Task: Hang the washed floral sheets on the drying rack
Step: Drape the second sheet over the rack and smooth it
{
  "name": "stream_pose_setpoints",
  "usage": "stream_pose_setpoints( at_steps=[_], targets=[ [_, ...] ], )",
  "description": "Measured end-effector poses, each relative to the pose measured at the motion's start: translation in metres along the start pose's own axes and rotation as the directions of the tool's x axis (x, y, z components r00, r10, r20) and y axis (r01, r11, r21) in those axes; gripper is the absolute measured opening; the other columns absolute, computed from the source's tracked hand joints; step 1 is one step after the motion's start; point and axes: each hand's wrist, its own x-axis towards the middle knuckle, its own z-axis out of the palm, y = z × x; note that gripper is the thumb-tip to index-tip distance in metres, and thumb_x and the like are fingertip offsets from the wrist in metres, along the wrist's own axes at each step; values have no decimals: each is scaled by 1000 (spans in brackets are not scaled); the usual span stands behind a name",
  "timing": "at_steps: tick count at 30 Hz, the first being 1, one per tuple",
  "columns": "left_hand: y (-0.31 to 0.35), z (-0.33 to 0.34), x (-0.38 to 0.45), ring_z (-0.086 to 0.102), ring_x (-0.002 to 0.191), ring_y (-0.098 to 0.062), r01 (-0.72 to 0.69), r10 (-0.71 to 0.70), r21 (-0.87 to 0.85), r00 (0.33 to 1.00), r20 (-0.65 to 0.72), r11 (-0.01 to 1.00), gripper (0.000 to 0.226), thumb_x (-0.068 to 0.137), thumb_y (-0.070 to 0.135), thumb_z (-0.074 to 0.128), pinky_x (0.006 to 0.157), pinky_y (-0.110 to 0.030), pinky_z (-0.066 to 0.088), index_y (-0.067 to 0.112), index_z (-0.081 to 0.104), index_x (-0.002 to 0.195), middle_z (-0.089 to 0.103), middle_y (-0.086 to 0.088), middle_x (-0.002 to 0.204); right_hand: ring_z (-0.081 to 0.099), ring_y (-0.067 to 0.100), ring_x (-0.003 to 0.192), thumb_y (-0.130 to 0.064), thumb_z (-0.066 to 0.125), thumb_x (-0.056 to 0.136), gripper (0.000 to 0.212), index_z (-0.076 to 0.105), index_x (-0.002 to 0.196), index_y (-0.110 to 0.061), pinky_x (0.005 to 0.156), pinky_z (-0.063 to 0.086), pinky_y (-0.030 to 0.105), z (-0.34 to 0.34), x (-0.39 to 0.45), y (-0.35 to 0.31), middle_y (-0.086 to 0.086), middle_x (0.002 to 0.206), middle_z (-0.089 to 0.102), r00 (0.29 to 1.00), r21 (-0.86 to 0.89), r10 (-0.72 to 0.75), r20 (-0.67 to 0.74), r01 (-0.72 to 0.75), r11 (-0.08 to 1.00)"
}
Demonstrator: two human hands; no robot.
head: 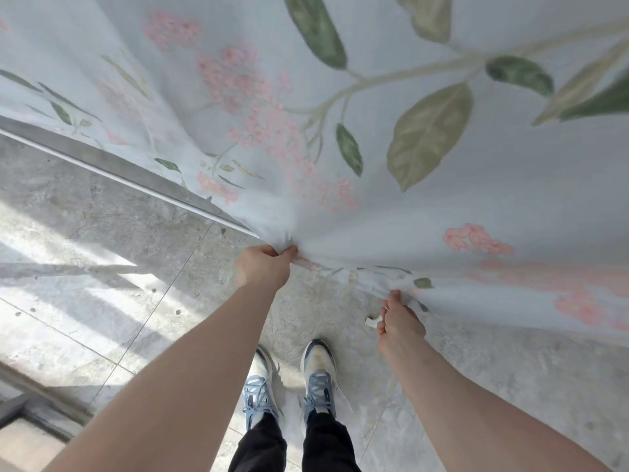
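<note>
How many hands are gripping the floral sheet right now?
2. The left hand bunches the floral sheet at its lower edge, above the left shoe. The right hand pinches the same edge further right, lower in the view.

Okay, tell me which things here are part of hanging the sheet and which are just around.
Part of the job:
floral sheet
left hand, gripping the sheet's lower edge
right hand, pinching the same edge

Just around:
stone floor
blue trainers
small white scrap by the right hand
</note>
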Motion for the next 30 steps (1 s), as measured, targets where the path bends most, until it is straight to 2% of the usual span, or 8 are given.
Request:
stream_pose_setpoints(
  at_steps=[3,6,10,13,15,17,19,30],
  targets=[
    [2,13,9,61,62,-26,-3,3,66,1000,-1,998,40,81,44,84,67,-35,56,14,68,61,62,-2,59,44,7,52,-37,70,97,36,62,75,-10,39,32,18,3,19,-1,-1,70,61,1000,-42,-2,2,2,999],
    [3,23,16,50,50,-21,5,-5,126,1000,2,992,47,85,44,80,49,-25,36,15,57,55,51,0,52,51,6,58,-36,69,98,32,61,80,-11,35,34,15,5,36,-1,-2,80,67,999,-51,25,34,-23,998],
    [4,21,18,57,55,-20,-2,-7,194,999,44,981,45,86,50,78,49,-24,39,7,74,74,62,-2,62,61,4,74,-38,66,100,24,62,91,-16,49,47,15,5,36,-8,-5,92,72,995,-61,41,92,-35,998],
    [-2,5,3,61,68,-15,-35,6,361,997,82,932,41,88,55,75,53,-25,41,15,73,94,68,3,79,67,13,81,-41,71,96,33,66,103,-9,66,58,27,-3,25,-9,0,96,74,990,-337,53,134,-5,941],
    [-8,-17,-18,62,85,-16,-114,72,586,993,94,802,41,91,54,73,60,-27,42,21,61,111,66,3,105,69,18,88,-45,69,96,47,66,122,-6,75,60,34,-16,9,-8,3,112,73,968,-698,-61,244,219,681],
    [-13,-39,-36,62,105,-20,-206,154,699,978,138,684,46,94,45,72,75,-31,48,23,54,131,58,1,130,66,21,114,-48,64,97,57,55,142,-14,95,53,35,-28,-9,-8,-1,137,64,865,-812,-196,461,501,298],
    [-14,-67,-59,59,117,-22,-250,191,684,968,163,685,50,95,37,70,87,-35,51,24,50,140,50,2,142,56,20,132,-46,62,98,60,46,149,-21,106,45,35,-35,-37,-12,-5,149,54,739,-728,-239,630,669,151],
    [-4,-230,-239,59,118,-14,-325,355,481,934,30,815,42,92,35,67,92,-38,55,31,59,133,46,15,142,41,18,146,-43,66,97,67,38,156,-32,117,39,41,-81,-232,-42,-7,161,39,443,-441,-243,863,895,64]
  ],
)
